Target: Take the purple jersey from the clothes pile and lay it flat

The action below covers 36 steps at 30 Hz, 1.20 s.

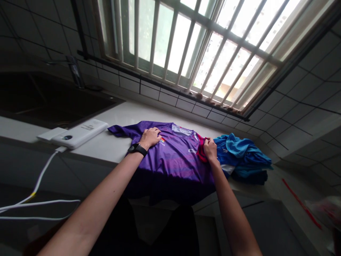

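A purple sports shirt (173, 160) lies spread front-up on a white counter (112, 144), its lower part hanging over the front edge. My left hand (151, 137), with a black watch on the wrist, rests curled on the shirt's left shoulder area. My right hand (210, 148) is closed in a pinch on the shirt's right sleeve, where a red trim shows. The other sleeve stretches out flat to the left.
A heap of blue clothes (243, 156) lies right of the shirt. A white power bank (77, 133) with white cables sits at the counter's left edge. A dark sink (53, 103) is at left. A barred window (202, 46) and tiled walls stand behind.
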Tool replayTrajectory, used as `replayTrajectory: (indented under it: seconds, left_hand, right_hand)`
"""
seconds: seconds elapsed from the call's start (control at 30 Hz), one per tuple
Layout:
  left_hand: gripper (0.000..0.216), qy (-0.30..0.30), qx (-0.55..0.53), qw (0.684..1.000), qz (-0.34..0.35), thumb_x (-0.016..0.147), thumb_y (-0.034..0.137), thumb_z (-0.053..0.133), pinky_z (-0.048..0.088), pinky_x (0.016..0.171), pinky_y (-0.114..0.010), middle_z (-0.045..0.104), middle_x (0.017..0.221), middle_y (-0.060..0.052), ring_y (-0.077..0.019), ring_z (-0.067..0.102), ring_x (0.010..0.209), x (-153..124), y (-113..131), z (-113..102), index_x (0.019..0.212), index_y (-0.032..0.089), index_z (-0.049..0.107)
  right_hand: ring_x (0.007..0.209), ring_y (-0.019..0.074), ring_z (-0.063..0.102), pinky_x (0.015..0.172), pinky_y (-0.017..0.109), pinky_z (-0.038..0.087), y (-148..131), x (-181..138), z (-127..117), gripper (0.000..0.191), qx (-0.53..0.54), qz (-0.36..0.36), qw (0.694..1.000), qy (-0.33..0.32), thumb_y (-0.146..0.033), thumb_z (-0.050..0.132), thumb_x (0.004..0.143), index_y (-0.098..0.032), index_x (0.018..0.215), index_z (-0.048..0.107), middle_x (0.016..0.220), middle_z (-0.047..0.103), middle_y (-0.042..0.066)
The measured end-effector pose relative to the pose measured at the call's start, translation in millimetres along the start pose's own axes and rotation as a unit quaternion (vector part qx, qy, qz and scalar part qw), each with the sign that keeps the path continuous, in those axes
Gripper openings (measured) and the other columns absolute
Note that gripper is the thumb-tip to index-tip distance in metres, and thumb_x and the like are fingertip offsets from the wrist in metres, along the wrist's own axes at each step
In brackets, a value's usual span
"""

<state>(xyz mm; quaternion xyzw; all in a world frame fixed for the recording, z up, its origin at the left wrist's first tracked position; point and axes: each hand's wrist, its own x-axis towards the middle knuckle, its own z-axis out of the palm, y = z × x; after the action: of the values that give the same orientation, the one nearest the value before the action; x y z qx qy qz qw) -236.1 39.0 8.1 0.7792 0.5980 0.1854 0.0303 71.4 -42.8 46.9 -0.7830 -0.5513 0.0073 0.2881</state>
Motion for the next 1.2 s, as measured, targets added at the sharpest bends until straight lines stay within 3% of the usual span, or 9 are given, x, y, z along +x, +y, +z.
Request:
replayTrajectory:
  seconds: [0.1,0.2,0.4,0.5,0.6,0.7,0.77,0.97,1.2]
  left_hand:
    - [0.046,-0.007,-0.002,1.000,-0.003,0.094,0.029,0.047,0.044,0.109,-0.039,0.064,0.147,-0.009,-0.0274,0.060,0.130,-0.2,1.1,-1.3,0.132,0.022,0.071]
    - [0.046,-0.010,-0.001,1.000,-0.007,0.095,0.030,0.047,0.044,0.109,-0.040,0.063,0.147,-0.009,-0.0282,0.060,0.130,-0.7,1.7,-2.5,0.133,0.022,0.071]
    - [0.045,-0.015,0.010,1.000,-0.002,0.095,0.029,0.045,0.044,0.109,-0.039,0.064,0.147,-0.008,-0.0272,0.061,0.130,-1.6,1.6,-3.9,0.131,0.024,0.072]
    - [0.046,-0.014,0.013,1.000,0.001,0.095,0.031,0.043,0.044,0.109,-0.038,0.063,0.149,-0.007,-0.0262,0.059,0.133,0.1,-1.1,-2.4,0.131,0.025,0.072]
    - [0.048,-0.013,0.013,1.000,0.005,0.094,0.034,0.044,0.044,0.110,-0.039,0.063,0.148,-0.008,-0.0279,0.060,0.132,4.2,-5.9,1.1,0.132,0.024,0.071]
    - [0.050,-0.011,0.015,1.000,0.009,0.093,0.036,0.044,0.044,0.110,-0.040,0.064,0.148,-0.008,-0.0291,0.061,0.131,8.2,-10.3,4.9,0.133,0.024,0.071]
    - [0.049,-0.009,0.016,1.000,0.009,0.093,0.036,0.044,0.044,0.109,-0.040,0.064,0.148,-0.008,-0.0291,0.061,0.131,9.4,-11.9,6.7,0.132,0.026,0.072]
    - [0.049,-0.005,0.009,1.000,0.012,0.094,0.034,0.043,0.043,0.112,-0.041,0.063,0.150,-0.008,-0.0281,0.059,0.135,7.2,-12.3,8.6,0.133,0.025,0.071]
    - [0.046,-0.003,0.002,1.000,0.011,0.093,0.032,0.046,0.043,0.112,-0.040,0.063,0.149,-0.008,-0.0274,0.059,0.135,5.7,-9.1,6.9,0.131,0.025,0.072]
  right_hand:
    - [0.119,0.0280,0.064,0.105,0.035,0.047,1.7,-1.7,-3.3,0.045,-0.014,-0.050,0.999,-0.010,-0.024,0.034,0.100,-0.012,0.121,0.071,0.125,0.071,0.018]
    - [0.130,0.0279,0.058,0.110,0.036,0.045,3.2,-8.1,-1.8,0.048,-0.073,-0.072,0.995,-0.010,-0.024,0.037,0.100,-0.012,0.135,0.066,0.141,0.062,0.018]
    - [0.156,0.0314,0.033,0.124,0.056,0.028,7.0,-26.1,18.9,0.057,-0.172,-0.042,0.966,-0.187,-0.041,0.035,0.107,-0.023,0.160,0.044,0.169,0.036,0.011]
    - [0.153,0.0267,0.038,0.124,0.049,0.032,12.6,-26.7,13.0,0.054,-0.154,-0.069,0.973,-0.161,-0.037,0.033,0.108,-0.022,0.157,0.047,0.167,0.040,0.011]
    - [0.143,0.0235,0.051,0.118,0.036,0.041,29.8,-15.1,-13.9,0.052,-0.136,-0.090,0.984,-0.066,-0.024,0.034,0.104,-0.019,0.152,0.054,0.157,0.053,0.012]
    - [0.134,0.0284,0.058,0.113,0.038,0.045,57.7,1.5,-46.9,0.056,-0.176,-0.008,0.984,-0.007,-0.016,0.034,0.100,-0.010,0.154,0.050,0.152,0.055,0.019]
    - [0.132,0.0304,0.059,0.112,0.039,0.046,76.7,9.7,-62.0,0.058,-0.216,0.019,0.976,-0.020,-0.012,0.037,0.098,-0.006,0.154,0.049,0.150,0.056,0.022]
    - [0.135,0.0312,0.056,0.114,0.042,0.042,117.3,14.0,-72.4,0.060,-0.324,-0.046,0.943,-0.060,-0.007,0.029,0.098,-0.011,0.152,0.056,0.153,0.055,0.021]
    - [0.136,0.0314,0.055,0.114,0.045,0.044,156.4,21.7,-88.0,0.063,-0.334,-0.042,0.940,-0.047,-0.005,0.033,0.092,-0.013,0.151,0.057,0.154,0.054,0.020]
